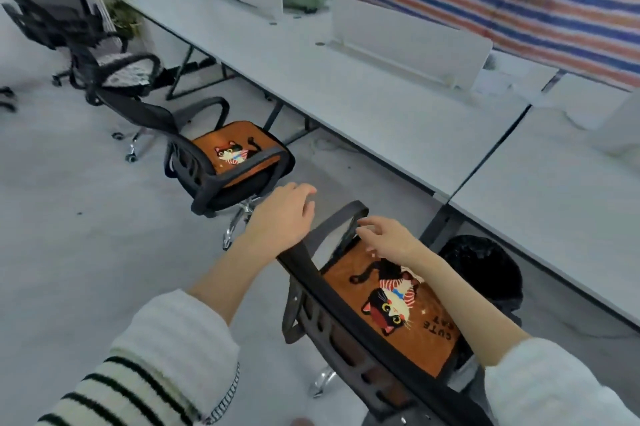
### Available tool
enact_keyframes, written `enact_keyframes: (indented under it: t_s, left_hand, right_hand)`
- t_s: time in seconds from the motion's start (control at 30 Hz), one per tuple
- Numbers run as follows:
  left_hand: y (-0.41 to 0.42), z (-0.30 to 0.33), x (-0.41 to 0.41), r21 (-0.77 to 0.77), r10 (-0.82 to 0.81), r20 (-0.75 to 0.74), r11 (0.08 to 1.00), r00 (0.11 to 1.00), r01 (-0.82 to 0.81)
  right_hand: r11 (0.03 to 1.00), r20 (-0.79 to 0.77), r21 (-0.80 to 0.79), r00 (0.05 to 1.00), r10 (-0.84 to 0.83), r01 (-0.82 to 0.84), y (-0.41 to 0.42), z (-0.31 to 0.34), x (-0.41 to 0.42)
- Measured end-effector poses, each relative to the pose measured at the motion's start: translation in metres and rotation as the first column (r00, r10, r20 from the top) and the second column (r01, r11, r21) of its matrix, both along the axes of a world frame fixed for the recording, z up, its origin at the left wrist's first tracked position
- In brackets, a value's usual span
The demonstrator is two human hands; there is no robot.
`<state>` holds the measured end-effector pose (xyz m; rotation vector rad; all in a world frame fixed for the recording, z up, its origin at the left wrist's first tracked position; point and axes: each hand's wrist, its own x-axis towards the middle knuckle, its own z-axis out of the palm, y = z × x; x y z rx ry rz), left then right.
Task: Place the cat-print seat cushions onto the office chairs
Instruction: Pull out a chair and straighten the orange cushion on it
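Cat-print cushion [391, 307] lies on the near chair [349, 321] seat, right under the right hand [388, 238], fingers relaxed by the armrest [348, 223]. Left hand [282, 214] hovers loose, holding nothing; beyond it, a second cushion [233, 151] sits on another chair [194, 162].

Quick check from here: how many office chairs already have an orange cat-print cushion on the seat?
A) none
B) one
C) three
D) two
D: an orange cat cushion lies on the near chair and another cushion on the next chair; the far chair shows a pale patterned seat, no orange cushion.
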<state>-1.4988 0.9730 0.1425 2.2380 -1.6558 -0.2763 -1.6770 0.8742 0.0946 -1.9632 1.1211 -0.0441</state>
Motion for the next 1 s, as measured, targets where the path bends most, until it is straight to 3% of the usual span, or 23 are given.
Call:
enact_keyframes:
  t_s: [0.17, 0.37, 0.57, 0.8, 1.0]
  left_hand:
    - [-0.024, -0.008, 0.082, 0.033, 0.089, 0.072, 0.995, 0.993, -0.091]
    - [-0.079, -0.025, 0.202, 0.134, 0.129, 0.057, 0.982, 0.99, -0.136]
    - [-0.139, -0.036, 0.282, 0.244, 0.104, 0.029, 0.964, 0.994, -0.108]
    - [-0.218, -0.073, 0.386, 0.362, 0.003, -0.029, 0.932, 1.0, 0.008]
    - [-0.286, -0.126, 0.504, 0.445, -0.081, -0.078, 0.889, 0.994, 0.108]
  right_hand:
    - [0.994, -0.117, -0.027, 0.988, 0.101, -0.104, -0.041, 0.001, 0.078]
    - [0.996, -0.006, 0.028, 0.997, 0.082, -0.082, -0.107, -0.006, 0.202]
    - [0.991, 0.006, 0.123, 0.999, 0.046, -0.046, -0.149, -0.013, 0.29]
    - [0.984, 0.001, 0.163, 0.998, -0.07, 0.069, -0.206, -0.056, 0.378]
    - [0.905, 0.017, 0.292, 0.944, -0.33, 0.311, -0.251, -0.11, 0.494]
